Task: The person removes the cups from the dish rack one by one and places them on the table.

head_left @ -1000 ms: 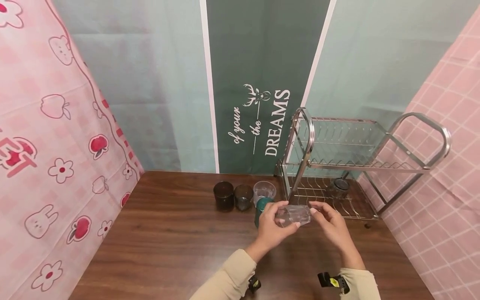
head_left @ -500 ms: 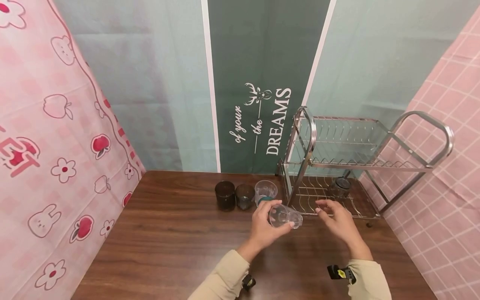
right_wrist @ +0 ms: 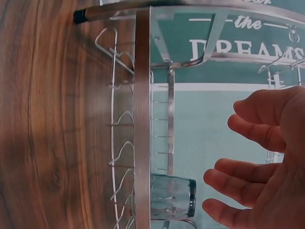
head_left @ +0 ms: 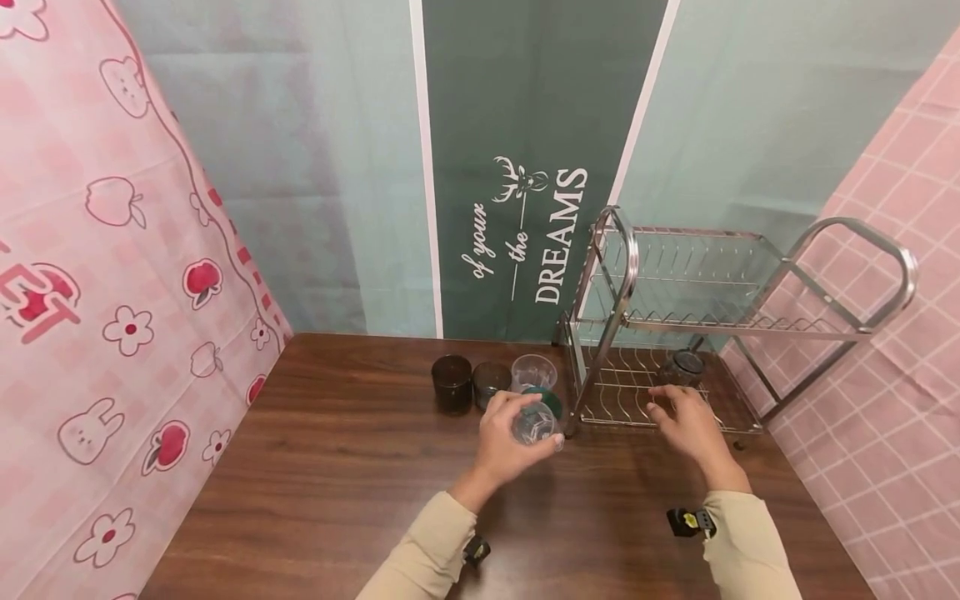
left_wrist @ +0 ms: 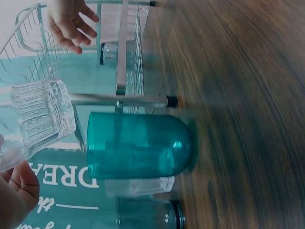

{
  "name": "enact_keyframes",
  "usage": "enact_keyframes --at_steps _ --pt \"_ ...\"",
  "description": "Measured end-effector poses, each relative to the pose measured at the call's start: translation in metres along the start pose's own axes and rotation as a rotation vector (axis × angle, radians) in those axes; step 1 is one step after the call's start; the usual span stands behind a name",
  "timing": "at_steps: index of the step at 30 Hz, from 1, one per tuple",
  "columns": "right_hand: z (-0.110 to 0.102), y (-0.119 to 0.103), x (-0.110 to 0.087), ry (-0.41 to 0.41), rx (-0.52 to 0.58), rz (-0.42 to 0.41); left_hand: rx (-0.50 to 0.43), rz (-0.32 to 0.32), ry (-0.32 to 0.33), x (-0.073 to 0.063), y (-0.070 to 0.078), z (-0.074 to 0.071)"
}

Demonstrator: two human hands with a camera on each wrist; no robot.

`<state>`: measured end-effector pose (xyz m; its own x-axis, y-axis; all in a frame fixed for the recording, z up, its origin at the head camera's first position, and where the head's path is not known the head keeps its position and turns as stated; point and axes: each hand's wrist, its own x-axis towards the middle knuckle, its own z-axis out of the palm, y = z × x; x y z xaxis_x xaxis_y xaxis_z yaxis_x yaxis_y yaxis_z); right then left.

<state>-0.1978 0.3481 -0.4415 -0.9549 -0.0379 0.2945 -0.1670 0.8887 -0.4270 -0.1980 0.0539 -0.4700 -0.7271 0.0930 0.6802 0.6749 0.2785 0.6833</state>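
My left hand (head_left: 504, 442) grips a clear ribbed glass (head_left: 534, 423) between thumb and fingers, held above the table. In the left wrist view, that glass (left_wrist: 44, 119) is raised beside a teal cup (left_wrist: 138, 145) that stands on the table. From the head view, the teal cup (head_left: 551, 402) is partly hidden behind the held glass. My right hand (head_left: 692, 427) holds nothing; its fingers are spread and slightly bent in front of the dish rack (head_left: 630, 329). A smoky glass (right_wrist: 172, 196) sits on the rack's lower tier, near the right fingertips in the right wrist view.
A dark brown glass (head_left: 452, 385), a smaller smoky glass (head_left: 492, 383) and a clear cup (head_left: 534, 372) stand in a row left of the rack. The wooden table (head_left: 337, 467) meets a green curtain (head_left: 510, 100) at the back.
Both hands were on the clear glass; the right hand has let go and moved right. My left hand has moved left with the glass and turned it to face the camera.
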Motion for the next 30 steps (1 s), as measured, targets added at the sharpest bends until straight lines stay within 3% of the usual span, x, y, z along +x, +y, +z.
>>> enact_keyframes --at_steps 14,30 --pt "-0.003 0.018 0.013 -0.005 -0.027 0.097 0.082 0.019 -0.002 0.004 -0.014 -0.02" --pt "-0.003 0.037 0.022 0.039 -0.069 0.17 0.154 -0.037 -0.056 0.004 -0.024 -0.03"
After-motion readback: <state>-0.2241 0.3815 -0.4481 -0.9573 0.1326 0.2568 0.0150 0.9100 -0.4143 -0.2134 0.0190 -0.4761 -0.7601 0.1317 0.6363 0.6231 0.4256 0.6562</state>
